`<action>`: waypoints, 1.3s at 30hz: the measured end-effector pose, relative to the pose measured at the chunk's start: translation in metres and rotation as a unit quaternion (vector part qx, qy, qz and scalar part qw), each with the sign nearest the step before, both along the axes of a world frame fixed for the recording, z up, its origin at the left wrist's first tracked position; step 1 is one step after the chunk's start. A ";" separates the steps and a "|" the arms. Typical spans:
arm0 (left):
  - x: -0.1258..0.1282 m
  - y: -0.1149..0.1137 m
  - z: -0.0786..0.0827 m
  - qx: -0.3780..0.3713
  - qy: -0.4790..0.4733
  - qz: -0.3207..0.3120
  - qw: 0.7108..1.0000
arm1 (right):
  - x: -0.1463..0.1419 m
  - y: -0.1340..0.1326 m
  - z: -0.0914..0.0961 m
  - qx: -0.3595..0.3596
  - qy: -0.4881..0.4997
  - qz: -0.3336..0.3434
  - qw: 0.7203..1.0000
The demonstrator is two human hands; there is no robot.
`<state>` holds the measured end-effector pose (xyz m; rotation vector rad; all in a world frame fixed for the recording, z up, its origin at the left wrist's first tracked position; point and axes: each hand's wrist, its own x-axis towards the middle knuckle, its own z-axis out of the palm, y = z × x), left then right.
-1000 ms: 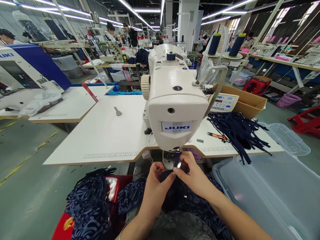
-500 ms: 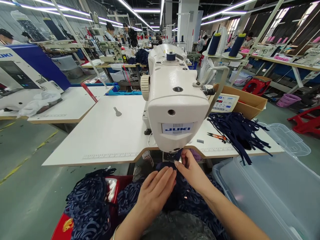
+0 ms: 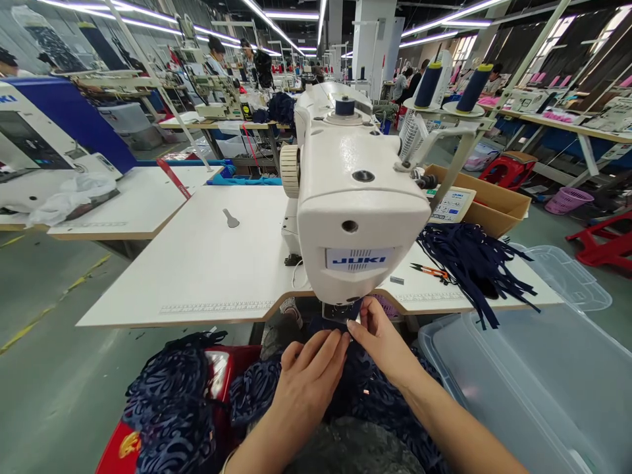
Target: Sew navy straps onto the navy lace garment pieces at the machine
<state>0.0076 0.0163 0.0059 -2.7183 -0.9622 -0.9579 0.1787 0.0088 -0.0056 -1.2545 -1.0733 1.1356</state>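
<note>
A white JUKI sewing machine [image 3: 363,217] stands over the front cut-out of its table. Below its head, my right hand [image 3: 382,342] pinches dark navy fabric [image 3: 353,309] between thumb and fingertips, close to the needle area. My left hand [image 3: 313,368] is just left of it, its fingers together and bent down onto the same fabric, tips almost meeting my right thumb. The needle and the exact edge being gripped are hidden. Patterned navy lace-like cloth [image 3: 365,375] drapes over my lap beneath both hands.
More patterned cloth [image 3: 168,401] is heaped on a red stool [image 3: 116,447] at left. On the white table [image 3: 237,263] are a grey metal piece [image 3: 230,218], orange-handled snips [image 3: 428,270] and navy strips [image 3: 474,257]. A clear plastic bin [image 3: 523,382] stands at right. Other people work farther back.
The fingers of my left hand have bent from a flatter pose and drawn in on the fabric. My right hand keeps its pinch, nearly in place. The view has shifted slightly.
</note>
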 end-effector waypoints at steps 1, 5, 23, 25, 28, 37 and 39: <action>0.000 0.000 0.002 -0.006 0.005 -0.002 1.000 | 0.000 0.000 0.001 0.001 0.002 -0.002 1.000; -0.001 0.003 0.007 -0.010 0.010 -0.008 1.000 | -0.002 -0.001 0.002 -0.001 0.001 -0.033 0.999; 0.026 0.004 0.009 -0.022 0.006 0.099 0.995 | 0.014 0.047 0.016 0.046 -0.201 -0.087 0.975; 0.028 0.004 0.009 -0.023 0.006 0.105 0.994 | 0.014 0.049 0.018 0.052 -0.208 -0.082 0.973; 0.030 0.003 0.009 -0.026 0.006 0.112 0.993 | 0.014 0.052 0.019 0.056 -0.211 -0.079 0.973; 0.033 0.002 0.008 -0.027 0.000 0.123 0.992 | 0.012 0.055 0.020 0.076 -0.217 -0.064 0.971; 0.032 0.003 0.008 -0.024 -0.002 0.120 0.993 | 0.013 0.053 0.022 0.093 -0.225 -0.051 0.969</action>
